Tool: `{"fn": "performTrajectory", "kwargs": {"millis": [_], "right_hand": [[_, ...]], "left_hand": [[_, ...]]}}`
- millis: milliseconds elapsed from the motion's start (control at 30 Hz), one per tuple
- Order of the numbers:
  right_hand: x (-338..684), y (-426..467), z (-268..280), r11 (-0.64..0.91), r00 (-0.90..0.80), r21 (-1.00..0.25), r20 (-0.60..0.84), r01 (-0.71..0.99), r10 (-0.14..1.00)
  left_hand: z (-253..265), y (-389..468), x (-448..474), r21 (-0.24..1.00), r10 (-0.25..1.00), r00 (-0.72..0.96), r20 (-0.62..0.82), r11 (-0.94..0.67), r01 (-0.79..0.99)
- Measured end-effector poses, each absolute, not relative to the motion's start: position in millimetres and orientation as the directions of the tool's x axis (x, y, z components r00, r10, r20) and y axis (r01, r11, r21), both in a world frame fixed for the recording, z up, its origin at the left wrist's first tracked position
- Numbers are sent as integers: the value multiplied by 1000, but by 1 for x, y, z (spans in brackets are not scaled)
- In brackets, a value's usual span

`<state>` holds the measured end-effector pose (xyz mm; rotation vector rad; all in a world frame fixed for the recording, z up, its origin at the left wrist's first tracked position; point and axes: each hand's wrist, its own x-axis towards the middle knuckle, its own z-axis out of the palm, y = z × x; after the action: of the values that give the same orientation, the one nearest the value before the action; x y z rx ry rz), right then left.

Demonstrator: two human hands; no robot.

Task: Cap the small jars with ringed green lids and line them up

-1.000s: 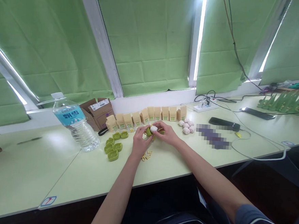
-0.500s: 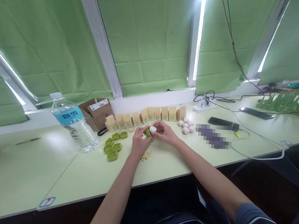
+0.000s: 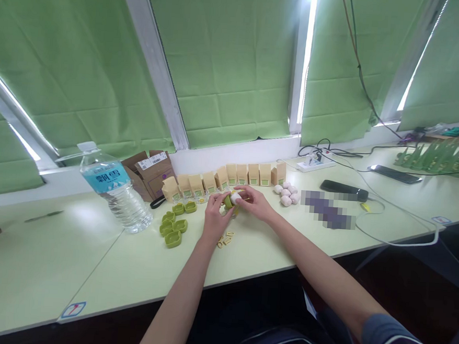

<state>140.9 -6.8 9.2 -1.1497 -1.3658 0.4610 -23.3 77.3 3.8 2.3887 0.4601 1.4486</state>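
My left hand [image 3: 216, 218] is closed around a small green cup-shaped piece [image 3: 228, 202], held just above the table. Against that piece sits a white rounded piece [image 3: 235, 197], gripped by the fingertips of my right hand [image 3: 257, 204]. Fingers partly cover both pieces, so how they fit together is hard to see. To the left of my hands lie several green cup-shaped pieces [image 3: 173, 239], open side up. Small yellow ring-like pieces [image 3: 228, 240] are scattered just below my left hand. Several white rounded pieces [image 3: 286, 200] are clustered to the right.
Behind my hands runs a row of small tan boxes [image 3: 253, 174] with green labels. A large water bottle [image 3: 116, 189] and a cardboard box [image 3: 155, 174] stand to the left. Toward the right are a black phone-like device [image 3: 343, 190], a power strip [image 3: 315, 163] and loose cables.
Both hands stay together at the same spot. The white piece has turned slightly against the green one, and my right fingers have shifted a little on it.
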Motion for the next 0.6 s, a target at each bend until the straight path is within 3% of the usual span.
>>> {"fn": "performTrajectory", "kwargs": {"millis": [367,600], "right_hand": [[140,-8,12,453,303,-846,526,280,795],[136,-7,9,458,240,-837,530,299,813]], "left_hand": [[7,76,-24,433,442,415,795,-893,121],[7,75,-24,445,434,437,788,-892,83]]}}
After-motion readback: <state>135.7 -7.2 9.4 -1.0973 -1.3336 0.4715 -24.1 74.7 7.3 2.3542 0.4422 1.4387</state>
